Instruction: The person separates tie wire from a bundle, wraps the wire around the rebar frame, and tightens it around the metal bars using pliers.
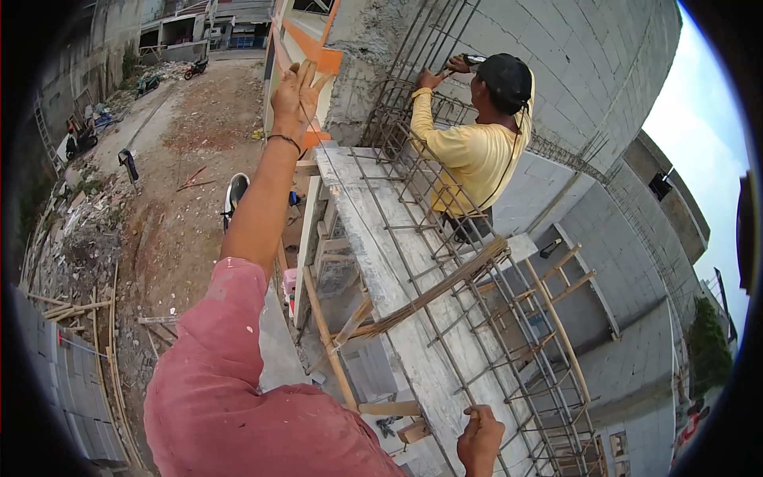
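The bare steel cage (531, 342) runs from twelve to five o'clock along the concrete ledge (358, 230), its long bars and stirrups assembled; whether every joint is tied, I cannot tell. The right hand (481, 439) curls beside a bar at five, its grip unclear. The left hand (296, 94) rises at eleven near a thin line; whether it holds it is unclear. At one, a co-worker (481, 151) handles upright bars.

A thin line (327, 155) slants below the left hand's (298, 95) fingers — a person (477, 151) right of them. The right hand's (481, 439) fingers curl at a bar (447, 362), a bundle (433, 292) above.
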`<move>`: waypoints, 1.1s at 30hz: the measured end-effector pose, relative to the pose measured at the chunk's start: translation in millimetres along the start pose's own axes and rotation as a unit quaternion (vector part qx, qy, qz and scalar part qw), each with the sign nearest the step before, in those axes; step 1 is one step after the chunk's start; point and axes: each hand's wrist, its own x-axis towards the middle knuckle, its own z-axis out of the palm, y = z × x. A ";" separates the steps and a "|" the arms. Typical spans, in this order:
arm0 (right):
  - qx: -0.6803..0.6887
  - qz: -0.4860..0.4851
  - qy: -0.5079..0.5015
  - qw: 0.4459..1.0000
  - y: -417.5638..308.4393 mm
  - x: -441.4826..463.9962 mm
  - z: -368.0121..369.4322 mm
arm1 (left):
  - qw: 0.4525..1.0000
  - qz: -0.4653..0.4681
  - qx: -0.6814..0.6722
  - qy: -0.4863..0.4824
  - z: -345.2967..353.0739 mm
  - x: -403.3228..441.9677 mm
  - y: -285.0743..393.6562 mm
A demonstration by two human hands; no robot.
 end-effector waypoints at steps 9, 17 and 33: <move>0.583 0.188 0.001 0.790 25.4 -22.5 -46.0 | 1.000 -0.007 0.001 0.001 -18.1 12.0 1.5; 0.500 -0.271 -0.433 0.699 29.0 -18.0 -47.9 | 0.999 -0.024 -0.028 -0.001 -31.5 22.9 -5.4; 0.456 0.260 0.043 0.850 43.9 -48.8 -77.5 | 0.985 -0.115 -0.124 -0.019 -39.8 4.7 -5.3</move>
